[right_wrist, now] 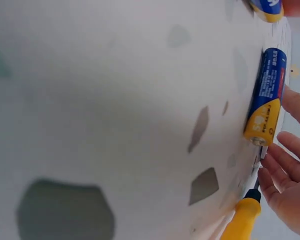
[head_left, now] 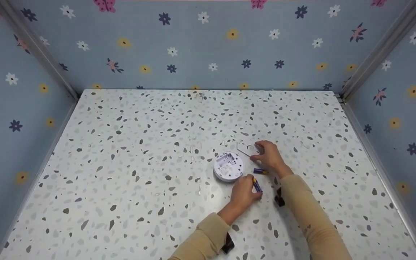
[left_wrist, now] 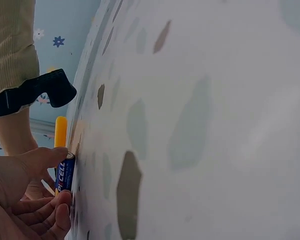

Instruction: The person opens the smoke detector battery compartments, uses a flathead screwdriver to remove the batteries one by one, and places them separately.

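Flowered blue walls close in a speckled white tabletop (head_left: 139, 144). A round white device (head_left: 228, 166) lies on it, back up. The left hand (head_left: 244, 193) pinches a blue battery (head_left: 257, 185) just beside the device. A second battery (head_left: 260, 171) lies loose near the right hand (head_left: 270, 156), whose curled fingers rest on a thin white cover (head_left: 246, 148); whether they grip it I cannot tell.

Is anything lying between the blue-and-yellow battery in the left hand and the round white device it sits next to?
Nothing visible does. The left hand pinches a blue-and-yellow battery just beside the round white plastic device; only bare speckled tabletop separates them. A second battery lies off to the side by the right hand.
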Motion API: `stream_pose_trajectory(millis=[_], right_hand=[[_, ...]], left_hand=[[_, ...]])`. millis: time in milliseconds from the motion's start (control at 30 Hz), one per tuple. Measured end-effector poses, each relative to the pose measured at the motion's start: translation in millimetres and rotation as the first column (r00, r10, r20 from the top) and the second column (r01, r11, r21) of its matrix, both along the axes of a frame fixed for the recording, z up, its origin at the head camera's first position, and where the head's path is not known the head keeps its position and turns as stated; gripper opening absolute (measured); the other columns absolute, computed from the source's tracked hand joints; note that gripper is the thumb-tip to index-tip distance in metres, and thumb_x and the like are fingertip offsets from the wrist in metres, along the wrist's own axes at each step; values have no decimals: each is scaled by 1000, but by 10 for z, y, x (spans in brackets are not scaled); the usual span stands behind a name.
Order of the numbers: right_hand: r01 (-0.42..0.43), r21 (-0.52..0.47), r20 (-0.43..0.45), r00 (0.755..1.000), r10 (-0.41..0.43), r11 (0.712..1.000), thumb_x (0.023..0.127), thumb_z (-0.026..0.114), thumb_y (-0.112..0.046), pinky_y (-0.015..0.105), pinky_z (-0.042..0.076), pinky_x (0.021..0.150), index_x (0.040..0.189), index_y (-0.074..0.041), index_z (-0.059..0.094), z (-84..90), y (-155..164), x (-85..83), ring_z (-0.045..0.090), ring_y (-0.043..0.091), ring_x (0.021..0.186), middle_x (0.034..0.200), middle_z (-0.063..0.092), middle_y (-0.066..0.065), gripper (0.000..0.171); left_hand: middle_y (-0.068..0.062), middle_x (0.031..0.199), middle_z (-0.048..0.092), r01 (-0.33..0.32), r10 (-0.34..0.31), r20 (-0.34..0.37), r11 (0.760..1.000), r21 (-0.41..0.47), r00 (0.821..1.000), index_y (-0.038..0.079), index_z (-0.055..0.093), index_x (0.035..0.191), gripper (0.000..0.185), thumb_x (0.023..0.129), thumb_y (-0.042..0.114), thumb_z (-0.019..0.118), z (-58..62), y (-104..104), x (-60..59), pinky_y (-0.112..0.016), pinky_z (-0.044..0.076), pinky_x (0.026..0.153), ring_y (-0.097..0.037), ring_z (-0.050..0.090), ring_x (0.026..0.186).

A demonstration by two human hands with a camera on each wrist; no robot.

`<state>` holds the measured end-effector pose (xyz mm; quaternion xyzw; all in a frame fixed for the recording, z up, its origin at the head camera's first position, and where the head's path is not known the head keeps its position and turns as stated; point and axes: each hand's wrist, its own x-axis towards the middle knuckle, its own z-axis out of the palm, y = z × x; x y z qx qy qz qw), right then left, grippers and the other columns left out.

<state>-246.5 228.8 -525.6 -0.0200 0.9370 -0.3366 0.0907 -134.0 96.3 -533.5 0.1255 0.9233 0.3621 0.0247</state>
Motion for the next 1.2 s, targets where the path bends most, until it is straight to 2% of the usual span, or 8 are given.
stream_pose_trajectory(millis=[200,367,700,867,1200], right_hand=[[21,7,3,1000,-21,1000,73,72,-21,39,27,102,122,-5,49,-4,-2,15,38,27,118,125,46,12,57],[18,2,-24,1000,-18,1000,73,73,-20,38,29,100,120,-3,50,-16,6,21,41,26,116,122,48,12,55],[-18,-1,-86,996,18,1000,71,74,-18,39,32,98,116,0,53,-34,19,53,44,29,112,118,51,16,53],[8,-17,-74,997,-10,1000,70,75,-20,38,33,97,117,-2,53,2,14,76,44,26,112,119,51,12,54],[-37,-39,-162,986,30,999,71,75,-18,38,44,86,115,0,55,164,6,204,49,27,106,116,53,15,52]], left_hand=[[-2,76,54,-16,14,43,999,41,999,0,57,99,46,65,23,78,10,-33,15,-25,45,59,-14,52,68],[-6,84,58,-13,10,41,998,68,999,0,56,102,49,66,25,77,47,-78,41,-25,47,64,-16,58,74],[-2,77,56,-12,11,19,997,77,1000,1,56,103,45,69,22,76,145,-177,89,-24,44,58,-13,53,67],[-3,78,56,3,-7,42,996,94,999,0,56,104,42,72,19,74,176,-233,104,-24,44,58,-13,53,67],[-5,86,57,-9,-1,62,987,160,998,0,54,109,38,79,19,68,243,-386,118,-24,44,61,-12,53,72]])
